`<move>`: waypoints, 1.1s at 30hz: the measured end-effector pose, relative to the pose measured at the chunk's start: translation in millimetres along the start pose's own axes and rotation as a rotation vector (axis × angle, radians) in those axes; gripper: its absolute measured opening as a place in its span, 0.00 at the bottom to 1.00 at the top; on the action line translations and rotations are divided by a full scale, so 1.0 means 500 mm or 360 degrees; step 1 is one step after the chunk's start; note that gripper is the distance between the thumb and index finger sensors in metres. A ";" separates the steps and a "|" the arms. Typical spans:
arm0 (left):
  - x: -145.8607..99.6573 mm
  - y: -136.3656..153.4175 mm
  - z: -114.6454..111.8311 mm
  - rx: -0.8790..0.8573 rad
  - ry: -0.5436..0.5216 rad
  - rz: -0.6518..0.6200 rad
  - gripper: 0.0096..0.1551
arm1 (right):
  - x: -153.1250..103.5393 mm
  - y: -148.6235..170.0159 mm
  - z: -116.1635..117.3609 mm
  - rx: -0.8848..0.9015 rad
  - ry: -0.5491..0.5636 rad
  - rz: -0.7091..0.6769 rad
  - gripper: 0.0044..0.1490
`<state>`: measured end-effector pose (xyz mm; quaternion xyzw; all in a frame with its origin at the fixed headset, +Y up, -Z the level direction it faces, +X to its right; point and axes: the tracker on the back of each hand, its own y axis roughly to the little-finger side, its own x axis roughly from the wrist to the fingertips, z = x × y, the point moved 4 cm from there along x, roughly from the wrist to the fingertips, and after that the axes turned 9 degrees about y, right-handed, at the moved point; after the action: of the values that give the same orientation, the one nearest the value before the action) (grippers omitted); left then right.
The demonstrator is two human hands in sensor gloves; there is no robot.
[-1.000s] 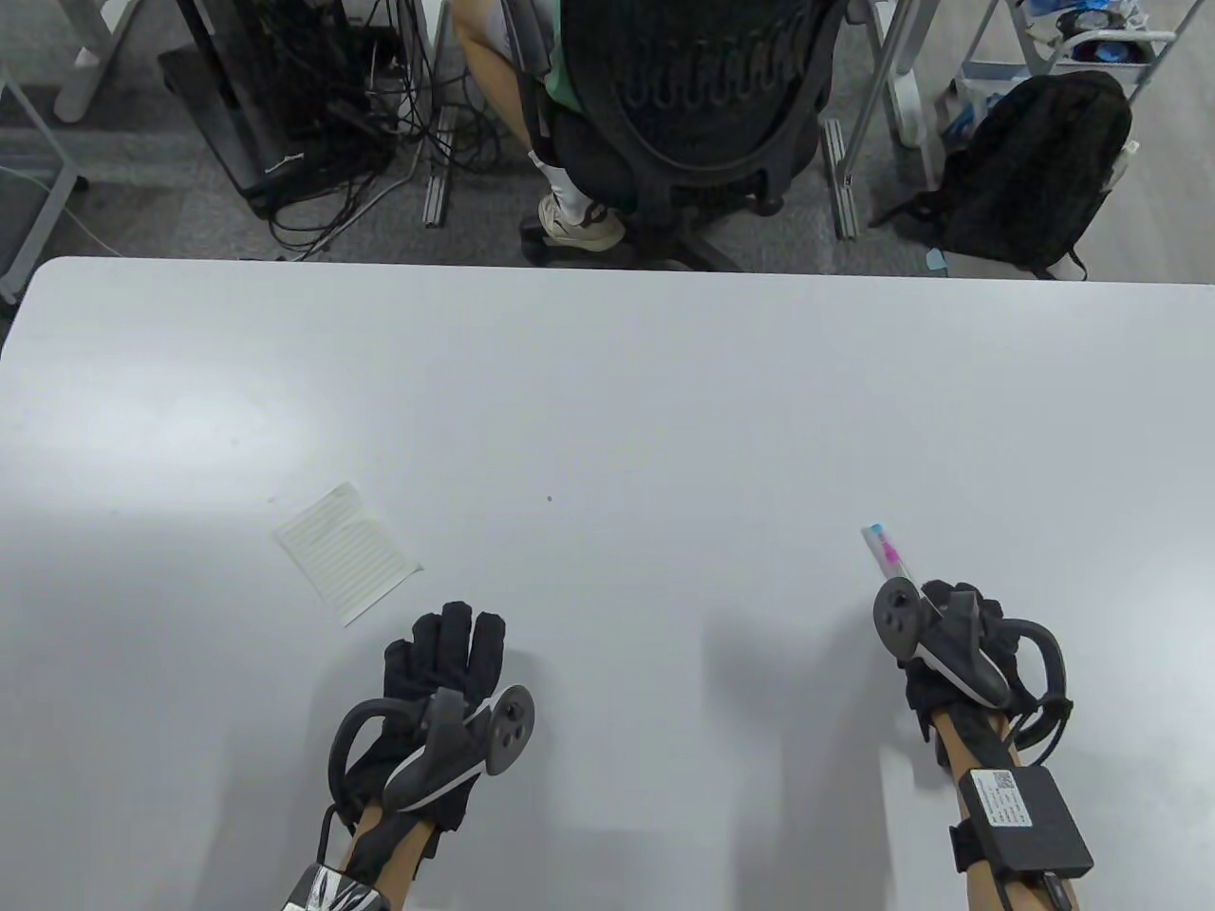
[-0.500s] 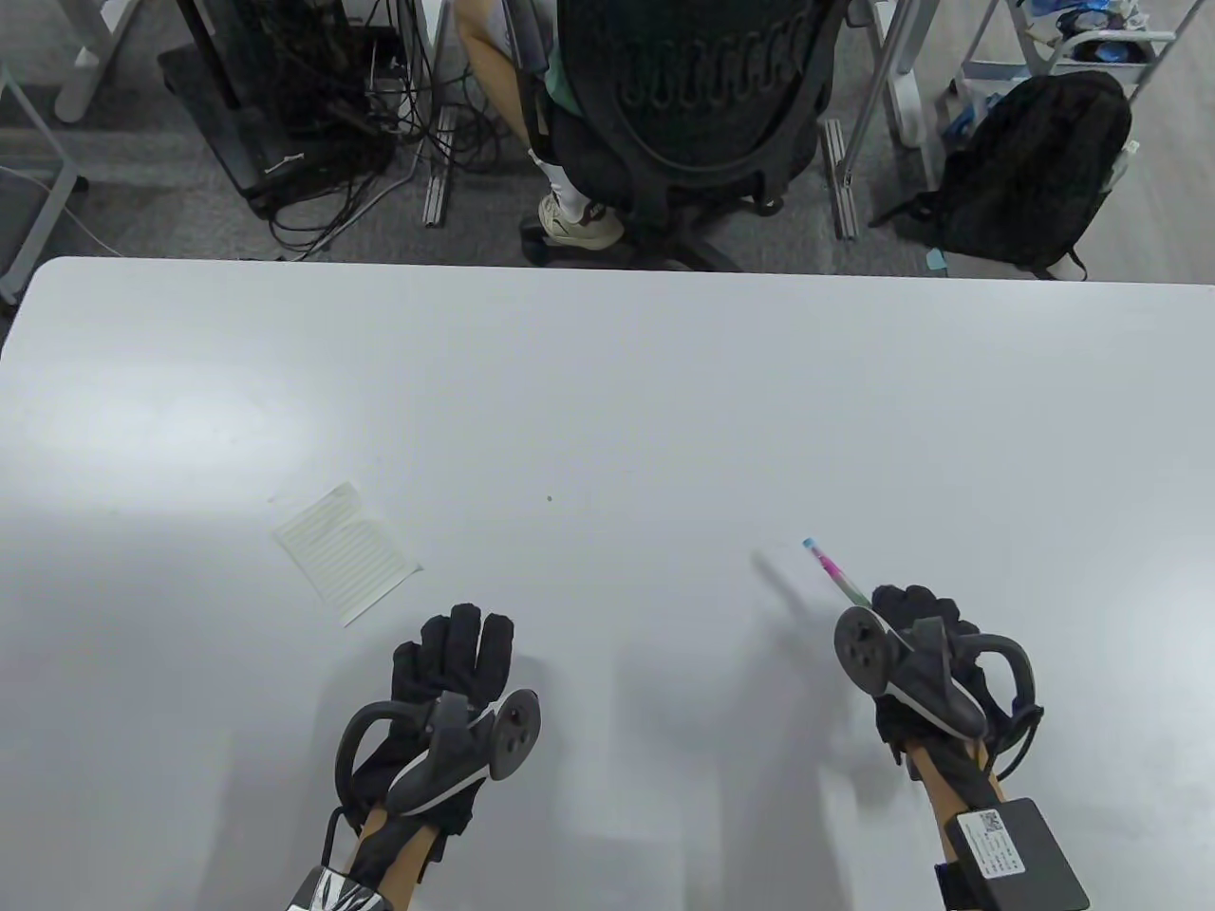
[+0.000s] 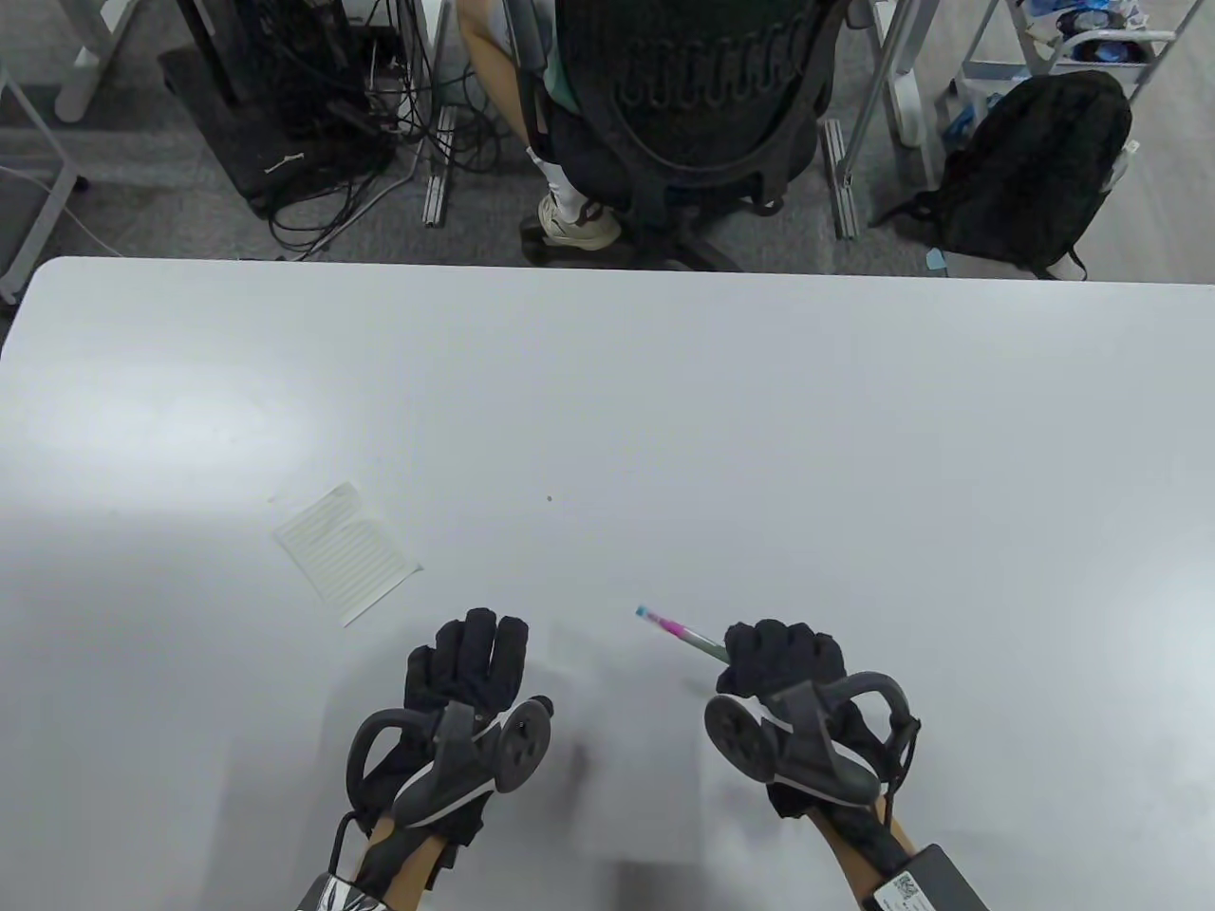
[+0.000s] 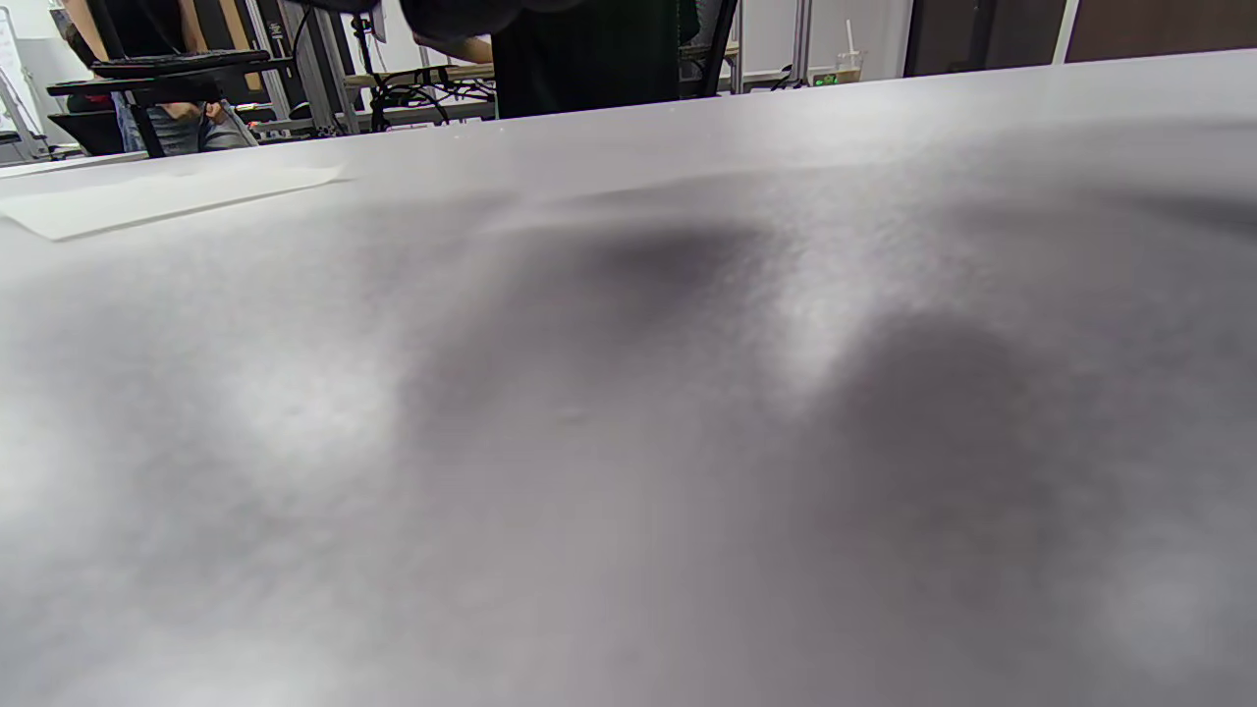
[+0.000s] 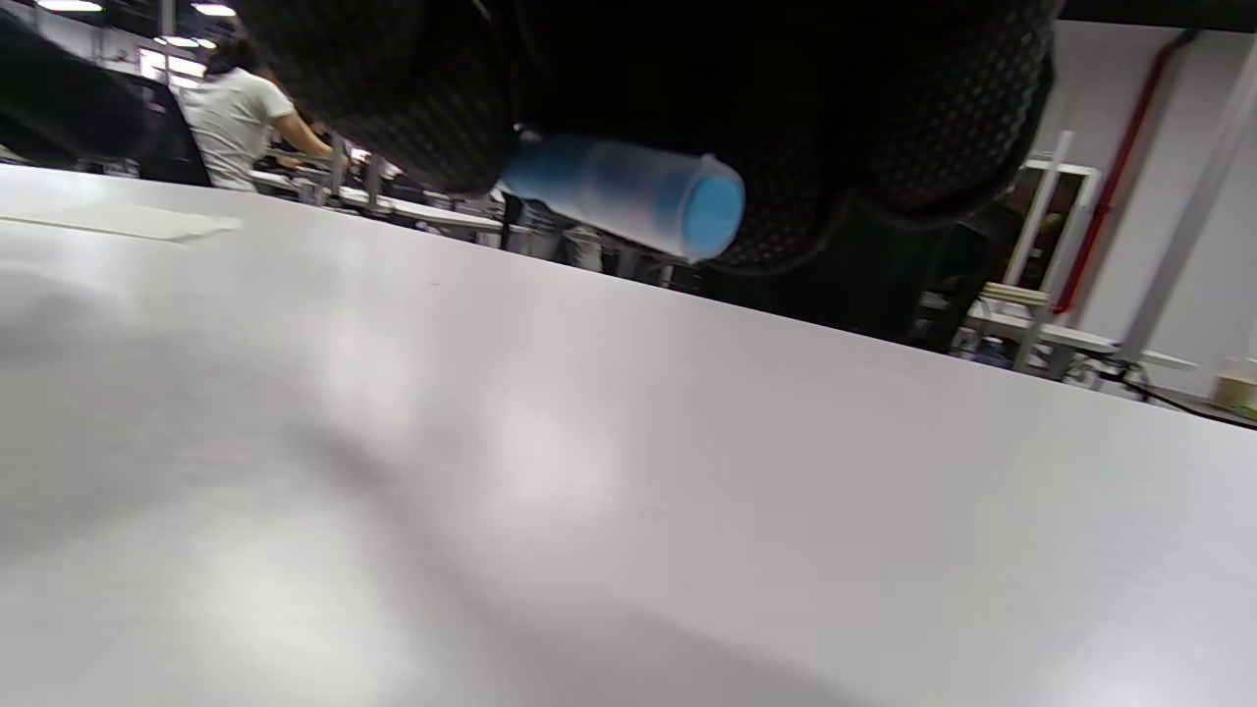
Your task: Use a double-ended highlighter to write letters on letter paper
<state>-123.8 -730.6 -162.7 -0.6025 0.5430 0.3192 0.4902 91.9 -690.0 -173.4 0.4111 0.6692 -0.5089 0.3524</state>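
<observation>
A small lined sheet of letter paper (image 3: 346, 552) lies flat on the white table (image 3: 664, 399), left of centre; it also shows as a pale strip of paper (image 4: 157, 196) in the left wrist view. My right hand (image 3: 783, 660) grips the double-ended highlighter (image 3: 676, 630), whose pink band and blue tip point up and left, above the table. The right wrist view shows the highlighter's blue translucent cap end (image 5: 638, 196) sticking out under my curled fingers. My left hand (image 3: 470, 655) lies flat on the table with straight fingers, just right of and below the paper, holding nothing.
Beyond the table's far edge a person sits in a black office chair (image 3: 702, 104). A black backpack (image 3: 1035, 171) lies on the floor at the right, and cables (image 3: 323, 123) tangle at the left. A tiny dark speck (image 3: 550, 497) marks the table's middle.
My right hand has carried the highlighter left and nearer, tilting its tip leftward. The left hand has slid slightly right. The paper has not moved.
</observation>
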 end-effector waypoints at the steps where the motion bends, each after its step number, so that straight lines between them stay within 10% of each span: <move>1: -0.002 -0.004 0.002 -0.0003 -0.0007 -0.0012 0.48 | 0.000 -0.018 -0.002 -0.0002 -0.0001 -0.0041 0.32; 15: -0.009 -0.050 0.005 0.0060 -0.0044 -0.0139 0.47 | -0.005 -0.137 -0.011 0.0017 0.0033 -0.0326 0.31; 33: -0.012 -0.056 0.009 0.0147 -0.0098 -0.0144 0.30 | -0.010 -0.118 -0.013 0.0080 0.0062 -0.0316 0.37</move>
<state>-97.2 -726.5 -152.0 -0.5930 0.5141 0.2897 0.5478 40.0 -693.3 -144.2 0.3613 0.7002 -0.5500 0.2769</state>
